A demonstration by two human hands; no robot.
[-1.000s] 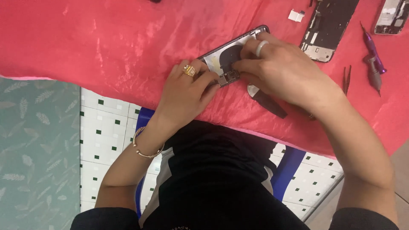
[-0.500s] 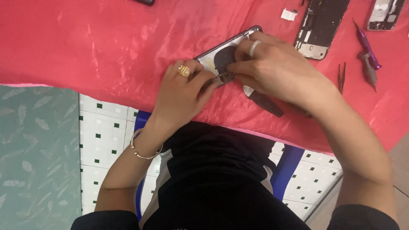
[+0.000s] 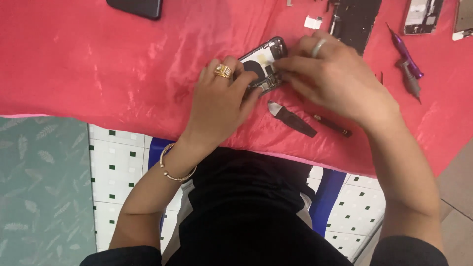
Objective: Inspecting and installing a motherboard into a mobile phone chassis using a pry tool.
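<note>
Both hands are together on the opened phone (image 3: 261, 64), upper middle of the frame, lying on the red cloth (image 3: 98, 74). The left hand (image 3: 219, 101) clamps the phone's lower left edge, gold ring (image 3: 222, 71) on top. The right hand (image 3: 335, 79) covers the phone's right side, fingertips (image 3: 283, 63) pinched down into the exposed insides; I cannot tell whether they hold a tool or a small part.

Risks, judged from this:
- The cloth is glossy and wrinkled, so the phone could slide if the left hand loosens.
- Any small part lifted out would be lost in the folds; the table edge is close below the hands.
- The flat black pry piece (image 3: 291, 119) and a thin dark driver (image 3: 332, 125) lie just under the right wrist, so a shift of the arm could knock them off the edge.
- Pressing too hard into the open back could tear a flex cable or bend a connector.

Upper right: another stripped phone frame (image 3: 357, 19), a purple-handled tool (image 3: 404, 49), more parts (image 3: 419, 15). A dark phone (image 3: 138, 7) sits at the upper left.
</note>
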